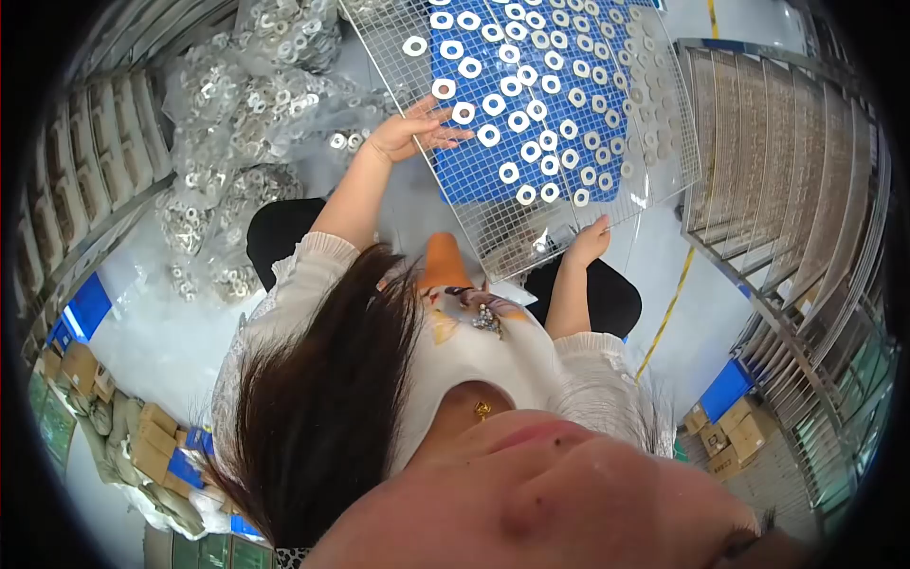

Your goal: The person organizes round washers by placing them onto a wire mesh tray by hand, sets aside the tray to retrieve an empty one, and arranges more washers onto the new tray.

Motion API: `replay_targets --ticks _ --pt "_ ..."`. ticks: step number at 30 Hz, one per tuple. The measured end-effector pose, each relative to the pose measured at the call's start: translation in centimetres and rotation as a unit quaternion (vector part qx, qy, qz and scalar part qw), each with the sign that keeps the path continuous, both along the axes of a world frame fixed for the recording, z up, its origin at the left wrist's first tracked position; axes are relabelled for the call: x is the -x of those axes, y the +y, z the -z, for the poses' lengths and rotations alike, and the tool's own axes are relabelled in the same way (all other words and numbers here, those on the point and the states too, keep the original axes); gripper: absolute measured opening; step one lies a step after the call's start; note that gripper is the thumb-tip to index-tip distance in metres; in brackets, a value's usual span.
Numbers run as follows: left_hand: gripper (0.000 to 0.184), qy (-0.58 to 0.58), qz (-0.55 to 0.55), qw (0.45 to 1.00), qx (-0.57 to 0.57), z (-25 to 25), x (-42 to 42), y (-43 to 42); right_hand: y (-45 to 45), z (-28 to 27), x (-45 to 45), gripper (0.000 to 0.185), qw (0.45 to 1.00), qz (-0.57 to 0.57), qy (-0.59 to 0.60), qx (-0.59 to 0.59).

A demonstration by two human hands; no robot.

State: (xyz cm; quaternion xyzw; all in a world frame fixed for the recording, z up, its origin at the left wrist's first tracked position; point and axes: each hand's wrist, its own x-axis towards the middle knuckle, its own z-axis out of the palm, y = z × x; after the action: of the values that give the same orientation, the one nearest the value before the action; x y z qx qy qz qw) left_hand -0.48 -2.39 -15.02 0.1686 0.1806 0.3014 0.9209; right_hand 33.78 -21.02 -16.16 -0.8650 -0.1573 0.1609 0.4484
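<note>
A wire mesh rack (pixel 485 231) slants across the upper middle, with many flat white rings (pixel 488 135) spread over it in rough rows. Blue material (pixel 464 175) shows through the mesh under most of the rings. My left hand (pixel 403 136) holds the rack's left edge, its fingers reaching under the mesh and visible through the wires. At the lower right edge, near the corner, my right hand (pixel 591 242) grips the rack, its fingers partly hidden by it.
Clear plastic bags of rings (pixel 280 109) are piled at the upper left. Metal shelving with stacked trays stands left (pixel 104 142) and right (pixel 758 171). An orange object (pixel 444 261) is close to my body. Cardboard boxes (pixel 154 444) and blue bins (pixel 725 387) lie farther off.
</note>
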Motion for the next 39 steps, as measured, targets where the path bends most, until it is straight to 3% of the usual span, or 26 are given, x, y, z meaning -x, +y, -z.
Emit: replay_targets --ticks 4,9,12,15,17,20,21,23,24,26,27,29,31,32,33,35,36,37,39 --pt "0.054 0.031 -0.006 0.999 0.006 2.7 -0.5 0.5 -0.7 2.0 0.3 0.041 0.999 0.023 0.039 0.027" --pt "0.052 0.138 -0.013 0.99 0.028 4.5 -1.2 1.5 0.1 1.4 2.9 0.047 0.997 0.067 -0.044 0.01" --pt "0.052 0.34 -0.068 0.934 0.081 4.3 -2.3 1.6 -1.5 5.5 1.3 0.048 0.998 0.055 -0.011 -0.004" --pt "0.048 0.426 -0.133 0.894 0.04 2.5 -3.0 1.1 -2.0 4.3 2.7 0.05 0.998 0.06 0.016 0.003" --pt "0.049 0.465 -0.159 0.871 -0.014 3.9 -3.4 0.4 -2.2 4.7 2.2 0.049 0.997 0.021 0.079 -0.007" --pt "0.067 0.613 -0.155 0.753 -0.182 5.1 -4.1 -2.0 -2.0 5.3 2.1 0.049 0.989 0.049 0.136 -0.006" --pt "0.07 0.674 -0.125 0.674 -0.276 2.0 -4.4 -4.0 -2.1 5.8 1.9 0.049 0.989 0.042 0.145 -0.007" --pt "0.066 0.685 -0.06 0.612 -0.391 -2.9 -4.3 -7.8 -2.2 6.6 1.4 0.049 0.975 0.001 0.22 0.005" --pt "0.066 0.692 -0.066 0.605 -0.389 -3.7 -3.8 -9.4 -2.0 6.6 1.6 0.048 0.965 0.003 0.261 -0.008" --pt "0.056 0.657 -0.097 0.521 -0.536 -4.6 -2.4 -12.6 -1.6 6.5 2.0 0.046 0.953 -0.011 0.303 0.01" --pt "0.056 0.661 -0.102 0.518 -0.533 -5.5 -1.3 -13.5 -1.3 6.4 2.1 0.045 0.94 -0.017 0.339 0.033" --pt "0.053 0.66 0.016 0.459 -0.595 -8.8 1.4 -15.1 -1.5 6.7 1.9 0.04 0.922 -0.047 0.384 0.0" --pt "0.051 0.676 0.044 0.413 -0.608 -10.6 4.4 -15.9 -1.7 5.7 2.1 0.04 0.886 -0.114 0.45 0.016" --pt "0.05 0.689 0.039 0.385 -0.613 -10.9 5.8 -15.9 -2.1 4.8 2.2 0.043 0.861 -0.151 0.478 0.089" --pt "0.049 0.705 0.047 0.373 -0.601 -11.9 7.0 -16.0 -2.4 4.0 2.7 0.043 0.862 -0.153 0.475 0.092" --pt "0.044 0.714 0.018 0.337 -0.614 -12.4 9.9 -15.4 -3.5 2.6 3.9 0.048 0.844 -0.287 0.355 0.281" --pt "0.041 0.705 -0.018 0.312 -0.636 -12.0 11.1 -14.8 -3.8 -0.1 5.0 0.048 0.805 -0.347 0.301 0.375" --pt "0.041 0.7 -0.015 0.318 -0.639 -12.9 11.3 -14.4 -4.0 -0.4 5.4 0.048 0.807 -0.339 0.302 0.378" --pt "0.036 0.721 0.036 0.27 -0.638 -14.9 12.2 -13.5 -3.8 -0.9 6.7 0.04 0.767 -0.536 0.191 0.296"
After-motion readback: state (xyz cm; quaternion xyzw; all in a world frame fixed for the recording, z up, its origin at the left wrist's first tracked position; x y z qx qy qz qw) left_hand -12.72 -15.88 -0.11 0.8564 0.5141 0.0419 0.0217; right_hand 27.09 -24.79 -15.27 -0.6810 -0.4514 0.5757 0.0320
